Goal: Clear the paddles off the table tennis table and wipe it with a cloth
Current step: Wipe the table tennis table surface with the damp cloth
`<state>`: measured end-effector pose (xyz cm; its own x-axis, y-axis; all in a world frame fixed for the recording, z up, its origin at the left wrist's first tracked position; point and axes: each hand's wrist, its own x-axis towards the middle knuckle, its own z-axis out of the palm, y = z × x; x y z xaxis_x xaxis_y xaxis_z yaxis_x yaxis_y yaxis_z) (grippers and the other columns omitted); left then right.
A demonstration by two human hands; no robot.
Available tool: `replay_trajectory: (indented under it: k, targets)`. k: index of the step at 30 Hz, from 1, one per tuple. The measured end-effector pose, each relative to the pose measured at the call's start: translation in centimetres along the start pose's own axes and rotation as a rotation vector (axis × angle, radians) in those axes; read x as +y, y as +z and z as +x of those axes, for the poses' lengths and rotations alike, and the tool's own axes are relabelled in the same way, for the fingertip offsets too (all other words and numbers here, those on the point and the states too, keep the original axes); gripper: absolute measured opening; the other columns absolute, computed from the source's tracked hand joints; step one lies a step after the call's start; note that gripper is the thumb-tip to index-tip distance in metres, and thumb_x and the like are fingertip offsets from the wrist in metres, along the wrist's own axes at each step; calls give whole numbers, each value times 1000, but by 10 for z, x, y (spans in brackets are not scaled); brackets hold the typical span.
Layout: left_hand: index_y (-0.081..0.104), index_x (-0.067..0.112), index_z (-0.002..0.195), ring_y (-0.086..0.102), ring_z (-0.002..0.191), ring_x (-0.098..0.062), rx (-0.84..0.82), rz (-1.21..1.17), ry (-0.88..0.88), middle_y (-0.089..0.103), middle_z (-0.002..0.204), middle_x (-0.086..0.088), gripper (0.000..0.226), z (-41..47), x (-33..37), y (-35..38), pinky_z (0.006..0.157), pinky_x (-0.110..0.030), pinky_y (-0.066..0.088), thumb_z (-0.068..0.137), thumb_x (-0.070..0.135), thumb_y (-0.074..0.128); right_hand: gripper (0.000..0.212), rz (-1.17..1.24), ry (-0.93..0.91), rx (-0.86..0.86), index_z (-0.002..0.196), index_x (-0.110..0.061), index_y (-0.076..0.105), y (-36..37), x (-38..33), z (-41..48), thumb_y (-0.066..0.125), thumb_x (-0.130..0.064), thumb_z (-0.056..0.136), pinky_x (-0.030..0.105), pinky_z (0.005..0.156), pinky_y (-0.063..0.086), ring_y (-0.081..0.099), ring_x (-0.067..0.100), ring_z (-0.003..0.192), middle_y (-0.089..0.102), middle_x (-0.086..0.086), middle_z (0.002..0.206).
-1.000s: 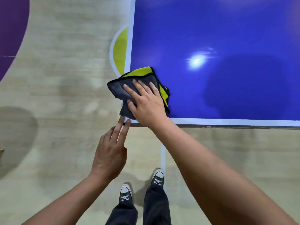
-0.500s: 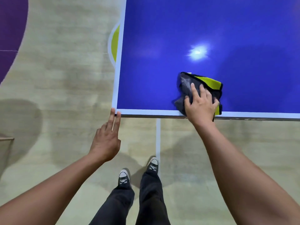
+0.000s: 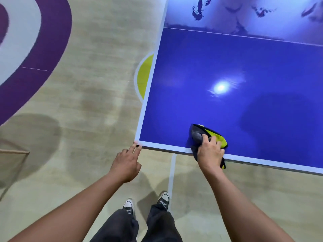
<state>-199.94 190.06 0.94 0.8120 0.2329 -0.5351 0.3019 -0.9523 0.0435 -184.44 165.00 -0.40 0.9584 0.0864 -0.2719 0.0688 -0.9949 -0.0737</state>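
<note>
right hand [image 3: 210, 151] grips cloth [image 3: 215, 137] at table [image 3: 218, 55] edge | left hand [image 3: 126, 165] fingertips at corner

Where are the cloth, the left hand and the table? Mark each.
cloth [image 3: 196, 134], head view, grey folded part.
left hand [image 3: 126, 165], head view, back of the hand.
table [image 3: 166, 146], head view, white near edge stripe.

Indoor sports hall or rec gym, not a home. Evidence: pale wood-look sports floor [image 3: 87, 102] with painted court markings: a wide purple arc [image 3: 52, 41] beside a white band, a yellow patch [image 3: 144, 75] outlined in white, and a straight white line [image 3: 172, 172]. A blue table tennis table [image 3: 209, 58] with a white border [image 3: 145, 109] stands on it. Its glossy top mirrors an overhead lamp as glare [image 3: 221, 87].
</note>
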Motion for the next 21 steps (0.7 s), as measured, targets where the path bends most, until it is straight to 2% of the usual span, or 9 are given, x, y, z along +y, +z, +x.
replay_trajectory:
  k: [4,8,14,21]
  targets:
    - [35,23,150,48,127,-30,126,-24,12,32,160,-6,58,-4,-13,-18,103,-40,39,93,31,43,43,60,-36,46,140,-22,53,-17,-28,4,54,-16,97,47,90,43,49,36,116,54,12,126]
    - [50,26,139,51,121,-25,247,-95,11,52,141,1,47,-4,-46,-47,100,-37,39,93,32,45,43,182,-157,88,140,-24,56,-43,-88,3,54,-17,98,44,83,44,51,33,110,55,8,125]
    - [59,25,132,54,116,-23,399,-209,31,60,129,2,39,0,-109,-100,100,-38,41,95,29,48,43,357,-232,126,140,-27,57,-73,-199,-4,55,-16,98,43,84,47,51,27,106,56,3,124]
    - [66,20,123,58,109,-27,571,-263,65,65,119,-1,31,22,-224,-189,97,-39,43,93,23,58,43,494,-247,213,137,-27,60,-104,-334,-1,59,-16,96,45,84,48,52,26,106,59,1,123]
